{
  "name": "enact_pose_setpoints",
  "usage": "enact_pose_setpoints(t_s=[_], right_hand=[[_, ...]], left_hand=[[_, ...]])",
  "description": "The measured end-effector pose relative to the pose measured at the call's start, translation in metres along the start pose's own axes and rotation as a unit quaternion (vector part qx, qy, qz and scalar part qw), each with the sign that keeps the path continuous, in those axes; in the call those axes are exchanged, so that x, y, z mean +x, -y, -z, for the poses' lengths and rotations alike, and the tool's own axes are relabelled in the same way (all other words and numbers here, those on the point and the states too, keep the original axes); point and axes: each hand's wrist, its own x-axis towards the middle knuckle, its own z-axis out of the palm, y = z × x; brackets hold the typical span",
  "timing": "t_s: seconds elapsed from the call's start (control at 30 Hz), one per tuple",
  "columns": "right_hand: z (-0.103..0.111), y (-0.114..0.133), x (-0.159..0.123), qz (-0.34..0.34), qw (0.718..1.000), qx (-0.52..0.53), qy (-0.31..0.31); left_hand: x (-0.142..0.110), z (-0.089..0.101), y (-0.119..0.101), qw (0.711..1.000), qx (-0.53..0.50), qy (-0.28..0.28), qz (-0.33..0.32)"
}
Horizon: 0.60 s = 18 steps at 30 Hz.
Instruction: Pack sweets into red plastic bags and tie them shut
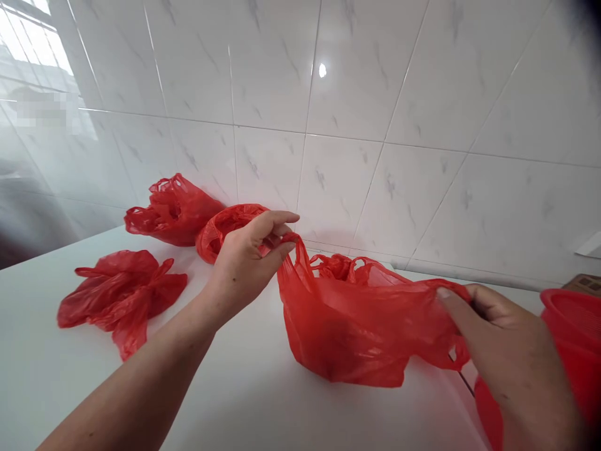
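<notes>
A red plastic bag [347,332] is stretched sideways between my two hands, above the white tabletop. My left hand [256,250] pinches one upper end of it between thumb and fingers. At the opposite end, my right hand [502,326] grips the bag with the thumb on top; the fingers behind are partly hidden. Just behind my left hand rests another red plastic bag [211,232], rolled open at its top. A crumpled red bag [124,285] lies flat to the left of my left forearm.
A fuller red bag [183,210] stands at the back left by the tiled wall [347,188]. More bunched red plastic [335,266] sits behind the held bag. Red plastic baskets [573,319] are at the right edge, beside my right hand. The white tabletop [225,401] spans the front.
</notes>
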Motion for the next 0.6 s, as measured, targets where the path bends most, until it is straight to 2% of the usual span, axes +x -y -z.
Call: enact_pose_setpoints(t_s=[0.07,0.17,0.27,0.4,0.5,0.6], right_hand=[[0.004,0.002,0.000,-0.046,0.993,0.103,0.026],[0.007,0.005,0.003,-0.098,0.960,0.244,0.099],[0.010,0.005,0.005,-0.103,0.943,0.306,0.087],[0.014,0.005,0.003,-0.069,0.924,0.370,0.074],[0.011,0.010,-0.001,-0.036,0.943,0.328,0.038],[-0.002,0.020,-0.008,-0.021,0.944,0.329,0.003]], left_hand=[[-0.003,0.002,-0.003,1.000,0.020,-0.022,-0.001],[-0.005,0.004,-0.010,0.998,-0.035,-0.038,0.024],[-0.008,0.005,-0.017,0.993,-0.100,-0.059,0.032],[-0.013,0.006,-0.022,0.990,-0.118,-0.078,0.002],[-0.020,0.004,-0.024,0.991,-0.127,-0.036,-0.010],[-0.026,-0.003,-0.028,0.987,-0.150,0.038,-0.033]])
